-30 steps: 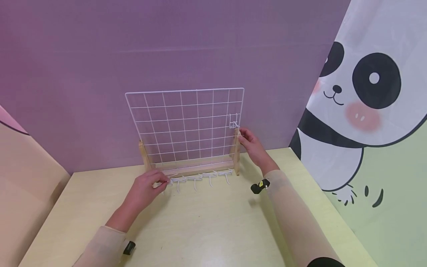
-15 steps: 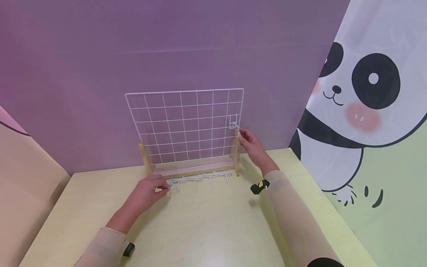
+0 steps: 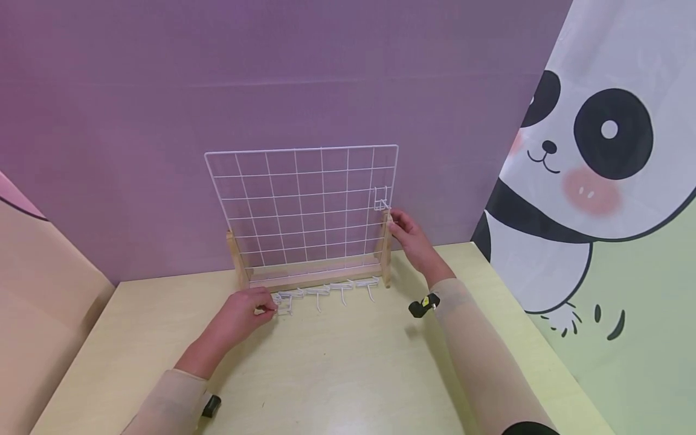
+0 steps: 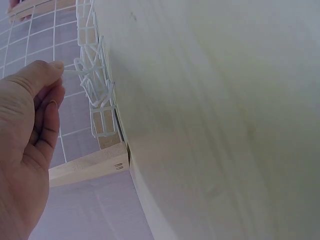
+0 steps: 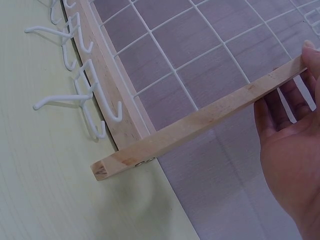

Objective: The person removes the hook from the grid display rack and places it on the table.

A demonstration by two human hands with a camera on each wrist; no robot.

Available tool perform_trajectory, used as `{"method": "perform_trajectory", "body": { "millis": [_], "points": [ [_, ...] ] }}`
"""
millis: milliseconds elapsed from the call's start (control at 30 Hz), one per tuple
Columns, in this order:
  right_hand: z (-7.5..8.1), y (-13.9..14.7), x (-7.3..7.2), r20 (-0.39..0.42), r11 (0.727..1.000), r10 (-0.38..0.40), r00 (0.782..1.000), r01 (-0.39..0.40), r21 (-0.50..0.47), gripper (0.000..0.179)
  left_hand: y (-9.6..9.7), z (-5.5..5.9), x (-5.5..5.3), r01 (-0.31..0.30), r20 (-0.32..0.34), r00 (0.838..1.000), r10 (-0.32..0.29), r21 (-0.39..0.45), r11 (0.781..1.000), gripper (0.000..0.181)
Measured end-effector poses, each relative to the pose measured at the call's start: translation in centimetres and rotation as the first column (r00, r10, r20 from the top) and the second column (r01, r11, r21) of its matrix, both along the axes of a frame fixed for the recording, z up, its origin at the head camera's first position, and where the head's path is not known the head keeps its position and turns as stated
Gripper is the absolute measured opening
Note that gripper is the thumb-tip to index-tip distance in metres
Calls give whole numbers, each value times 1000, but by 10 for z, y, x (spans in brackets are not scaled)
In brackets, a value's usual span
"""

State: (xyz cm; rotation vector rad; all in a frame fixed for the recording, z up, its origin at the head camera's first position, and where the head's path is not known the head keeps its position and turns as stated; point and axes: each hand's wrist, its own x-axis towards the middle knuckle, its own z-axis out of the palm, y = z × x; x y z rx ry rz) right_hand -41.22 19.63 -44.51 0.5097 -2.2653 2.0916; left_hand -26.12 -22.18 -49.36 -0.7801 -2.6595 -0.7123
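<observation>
A white wire grid panel stands upright in a wooden stand. My left hand pinches the prong of a white wire hook between thumb and fingertips. This hook overlaps the left end of a row of similar hooks along the stand's front; in the left wrist view they form a tangle. My right hand grips the upper part of the stand's right wooden post, thumb on one side and fingers behind. Just above it, one hook hangs on the grid.
The pale wooden table spreads in front of the stand. Behind stands a purple wall, close to the grid. A panda picture covers the wall at the right, and a beige surface borders the table at the left.
My left hand has come down slightly, and the hook in its fingertips has lowered and turned in front of the row's left end. My right hand keeps its place on the post.
</observation>
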Motion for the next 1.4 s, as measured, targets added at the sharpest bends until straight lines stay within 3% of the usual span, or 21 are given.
{"method": "perform_trajectory", "body": {
  "millis": [600,967,1400],
  "points": [
    [0,-1,1,5,1000,-8,1000,8,24,40,-2,-6,-3,-23,156,988,17,36,999,22],
    [-1,0,1,4,1000,-9,1000,9,2,39,-3,-8,-4,50,140,989,-50,2,999,13],
    [-1,-1,-1,4,1000,-7,1000,7,-8,38,-2,-5,-4,25,194,981,-26,8,1000,12]
  ]
}}
